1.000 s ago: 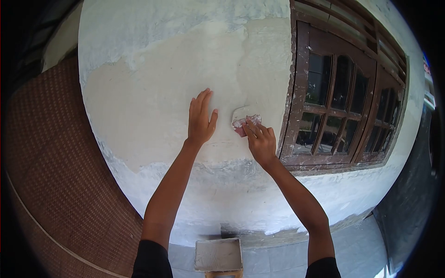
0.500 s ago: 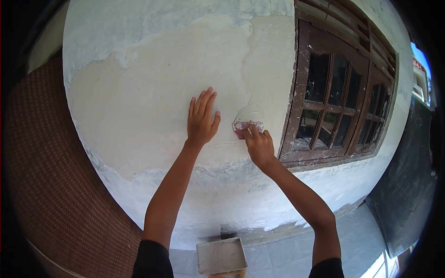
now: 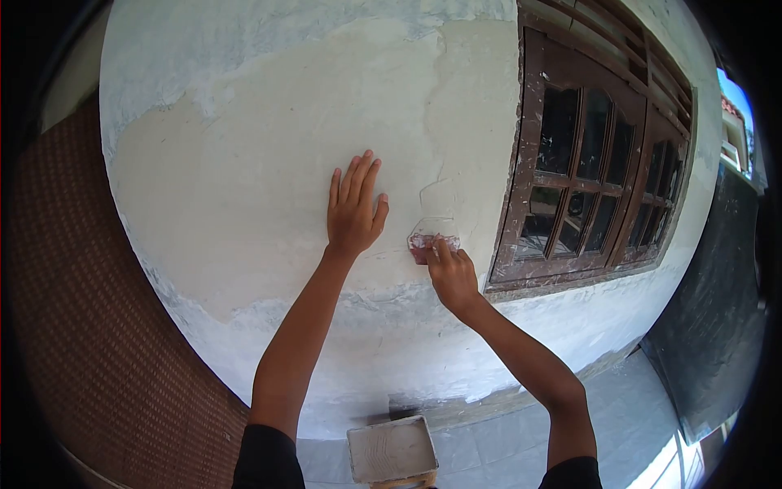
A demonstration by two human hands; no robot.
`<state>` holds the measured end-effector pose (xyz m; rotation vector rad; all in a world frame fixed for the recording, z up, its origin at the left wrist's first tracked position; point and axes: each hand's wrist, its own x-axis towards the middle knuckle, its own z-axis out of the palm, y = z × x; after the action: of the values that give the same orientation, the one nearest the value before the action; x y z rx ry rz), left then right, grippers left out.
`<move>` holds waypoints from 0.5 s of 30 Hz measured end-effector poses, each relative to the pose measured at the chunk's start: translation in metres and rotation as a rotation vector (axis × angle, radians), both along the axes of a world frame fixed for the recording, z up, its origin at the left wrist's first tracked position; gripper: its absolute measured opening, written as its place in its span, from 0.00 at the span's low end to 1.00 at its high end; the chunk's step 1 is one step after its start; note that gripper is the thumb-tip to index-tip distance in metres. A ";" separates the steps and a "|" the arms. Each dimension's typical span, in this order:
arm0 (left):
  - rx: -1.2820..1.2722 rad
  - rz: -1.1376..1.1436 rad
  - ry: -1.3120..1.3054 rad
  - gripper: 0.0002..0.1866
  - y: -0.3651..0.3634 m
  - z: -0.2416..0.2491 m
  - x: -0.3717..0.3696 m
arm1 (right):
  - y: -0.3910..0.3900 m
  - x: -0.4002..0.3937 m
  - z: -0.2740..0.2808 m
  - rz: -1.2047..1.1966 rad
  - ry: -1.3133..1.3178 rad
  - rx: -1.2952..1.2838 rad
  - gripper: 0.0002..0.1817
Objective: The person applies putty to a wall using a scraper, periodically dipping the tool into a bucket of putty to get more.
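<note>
Just right of the frame's centre, our right grip (image 3: 453, 275) pinches the scraper (image 3: 419, 251) at the wall (image 3: 244, 171); our left grip (image 3: 352, 216) is spread. We'd best hold blade angle and pressure even.

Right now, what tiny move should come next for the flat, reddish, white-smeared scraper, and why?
Perhaps the right hand should slide the scraper gently up over the thin curved lines just above it, because they stand out on the smoother pale plastered wall.
</note>
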<state>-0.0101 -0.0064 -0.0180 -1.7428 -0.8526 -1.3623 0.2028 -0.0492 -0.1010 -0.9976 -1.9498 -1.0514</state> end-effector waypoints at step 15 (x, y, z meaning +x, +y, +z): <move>0.058 0.117 0.007 0.30 0.001 -0.003 0.005 | -0.024 0.040 0.022 0.309 -0.003 0.103 0.18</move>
<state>-0.0056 -0.0057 -0.0213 -1.6268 -0.8885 -1.2904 0.2429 -0.0727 -0.0794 -0.6143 -1.9534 -0.9653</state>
